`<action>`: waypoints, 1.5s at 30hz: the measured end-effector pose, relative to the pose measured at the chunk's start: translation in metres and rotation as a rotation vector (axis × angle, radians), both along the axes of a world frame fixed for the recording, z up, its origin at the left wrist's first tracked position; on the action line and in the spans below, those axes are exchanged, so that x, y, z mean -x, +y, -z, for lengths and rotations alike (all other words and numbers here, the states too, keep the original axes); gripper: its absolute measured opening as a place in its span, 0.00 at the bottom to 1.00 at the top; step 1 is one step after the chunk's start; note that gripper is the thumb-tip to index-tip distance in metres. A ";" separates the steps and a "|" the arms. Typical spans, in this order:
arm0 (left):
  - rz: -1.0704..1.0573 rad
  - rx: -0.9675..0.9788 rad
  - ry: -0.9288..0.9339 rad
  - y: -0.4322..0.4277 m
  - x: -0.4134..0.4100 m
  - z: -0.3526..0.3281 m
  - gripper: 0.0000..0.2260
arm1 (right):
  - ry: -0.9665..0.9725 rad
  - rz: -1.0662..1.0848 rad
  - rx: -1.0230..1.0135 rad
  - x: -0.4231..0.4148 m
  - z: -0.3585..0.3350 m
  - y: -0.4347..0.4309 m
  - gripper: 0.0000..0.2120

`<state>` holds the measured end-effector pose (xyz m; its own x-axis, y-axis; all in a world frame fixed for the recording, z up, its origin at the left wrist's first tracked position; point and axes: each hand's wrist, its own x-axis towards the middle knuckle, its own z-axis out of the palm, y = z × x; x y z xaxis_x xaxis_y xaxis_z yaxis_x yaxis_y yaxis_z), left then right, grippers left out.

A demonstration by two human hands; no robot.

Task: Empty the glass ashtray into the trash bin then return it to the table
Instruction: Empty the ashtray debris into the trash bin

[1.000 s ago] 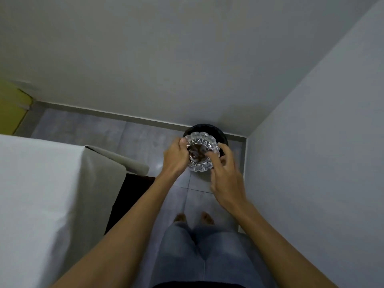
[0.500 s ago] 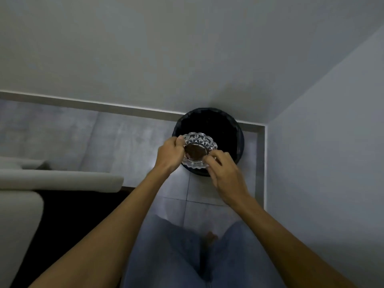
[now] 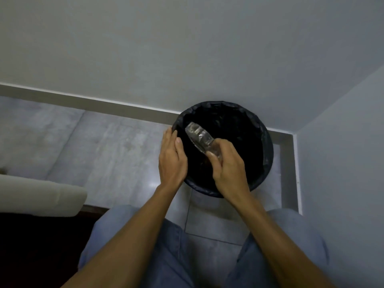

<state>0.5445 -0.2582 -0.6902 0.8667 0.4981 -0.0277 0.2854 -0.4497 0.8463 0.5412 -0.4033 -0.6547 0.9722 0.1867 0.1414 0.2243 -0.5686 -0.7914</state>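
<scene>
Ashtray (image 3: 200,137) of clear glass hangs tipped on edge over the mouth of the black trash bin (image 3: 268,150), pinched at its lower rim by the right hand (image 3: 229,169). At nine o'clock from it, the left hand (image 3: 172,163) lies flat and empty on the bin's rim, fingers straight.
</scene>
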 end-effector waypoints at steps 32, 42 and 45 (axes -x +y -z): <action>-0.024 -0.097 -0.032 -0.003 -0.008 0.020 0.23 | 0.757 0.412 -0.766 -0.018 0.031 0.030 0.11; -0.036 -0.099 -0.022 -0.005 -0.009 0.021 0.23 | 0.754 0.401 -0.732 -0.016 0.033 0.030 0.12; -0.023 -0.106 -0.013 -0.004 -0.006 0.020 0.23 | 0.741 0.434 -0.737 -0.015 0.034 0.031 0.13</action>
